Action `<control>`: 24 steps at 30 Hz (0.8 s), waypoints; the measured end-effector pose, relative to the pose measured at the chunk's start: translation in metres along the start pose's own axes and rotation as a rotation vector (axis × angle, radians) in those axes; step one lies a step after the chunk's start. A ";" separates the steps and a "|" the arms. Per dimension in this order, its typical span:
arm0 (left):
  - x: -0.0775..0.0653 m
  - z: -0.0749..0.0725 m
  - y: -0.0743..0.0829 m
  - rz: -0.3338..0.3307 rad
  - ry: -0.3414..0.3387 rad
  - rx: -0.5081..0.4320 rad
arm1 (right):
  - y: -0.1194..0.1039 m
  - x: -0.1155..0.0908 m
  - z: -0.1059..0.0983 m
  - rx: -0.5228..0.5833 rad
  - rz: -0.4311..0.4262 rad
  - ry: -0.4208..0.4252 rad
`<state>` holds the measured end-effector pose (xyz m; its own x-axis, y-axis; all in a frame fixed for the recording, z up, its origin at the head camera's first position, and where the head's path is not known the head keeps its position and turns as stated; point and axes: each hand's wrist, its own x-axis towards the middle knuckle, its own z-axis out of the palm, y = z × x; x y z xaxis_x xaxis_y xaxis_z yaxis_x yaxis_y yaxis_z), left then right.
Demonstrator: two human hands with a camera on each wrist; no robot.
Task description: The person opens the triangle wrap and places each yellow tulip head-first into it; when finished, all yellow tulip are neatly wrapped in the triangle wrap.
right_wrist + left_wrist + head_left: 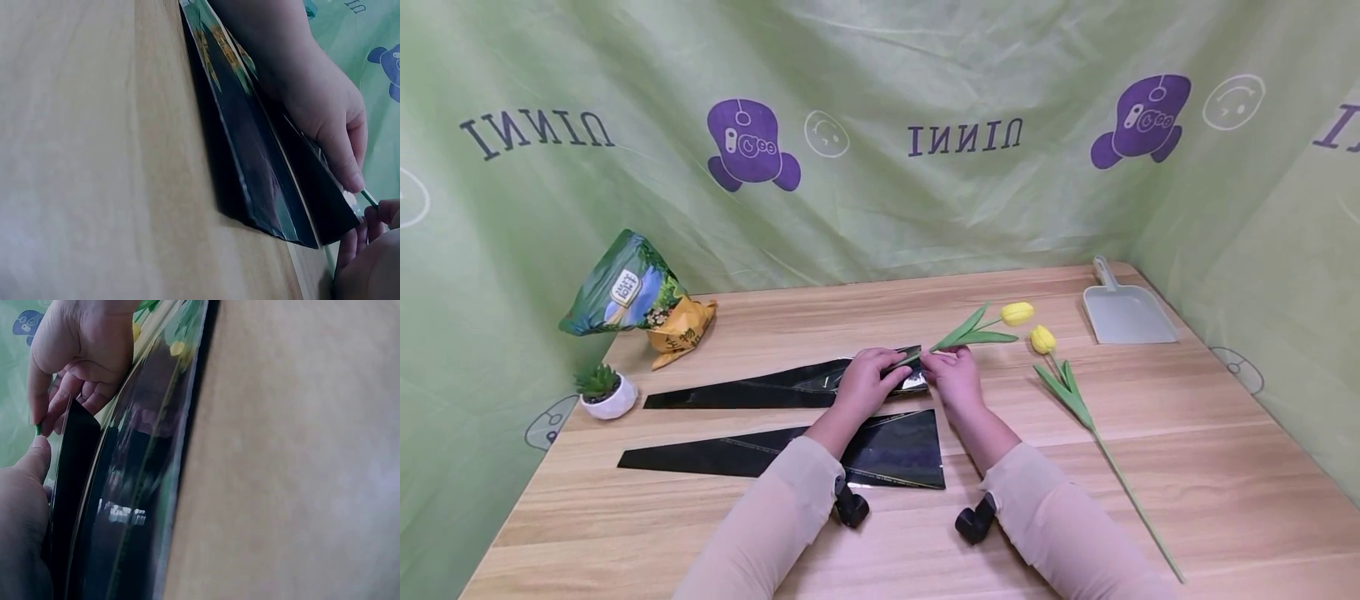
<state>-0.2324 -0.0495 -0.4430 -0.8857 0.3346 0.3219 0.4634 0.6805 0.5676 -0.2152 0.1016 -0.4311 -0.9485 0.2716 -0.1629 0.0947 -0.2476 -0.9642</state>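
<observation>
Green printed cloth backed the wooden table (1150,433). At the black tapered plastic sleeve's (760,388) wide mouth, the left hand (867,383) gripped its edge. The right hand (955,377) pinched a yellow tulip's green stem (917,357) there

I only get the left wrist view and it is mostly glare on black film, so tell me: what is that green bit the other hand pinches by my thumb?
Observer: It is the stem end of a yellow tulip, pinched by the right hand at the mouth of the black sleeve.
Operator: Is there another flower?
Observer: Yes, a second tulip lies loose on the table, right of the hands.
Operator: Any more sleeves?
Observer: A second black sleeve lies flat, nearer the person.
Operator: My hand?
Observer: The left hand rests on the first sleeve's wide end.
</observation>
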 end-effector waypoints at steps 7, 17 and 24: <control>0.000 0.000 0.000 -0.003 0.011 -0.005 | -0.002 -0.002 0.000 -0.019 0.008 -0.017; -0.001 0.002 -0.001 -0.007 0.016 0.004 | -0.004 -0.003 -0.006 -0.055 0.031 -0.020; 0.000 0.002 0.001 -0.011 0.039 -0.004 | -0.005 -0.002 -0.011 -0.063 0.025 -0.041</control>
<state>-0.2315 -0.0476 -0.4440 -0.8888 0.3017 0.3449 0.4541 0.6812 0.5742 -0.2100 0.1129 -0.4284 -0.9570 0.2274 -0.1801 0.1366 -0.1945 -0.9714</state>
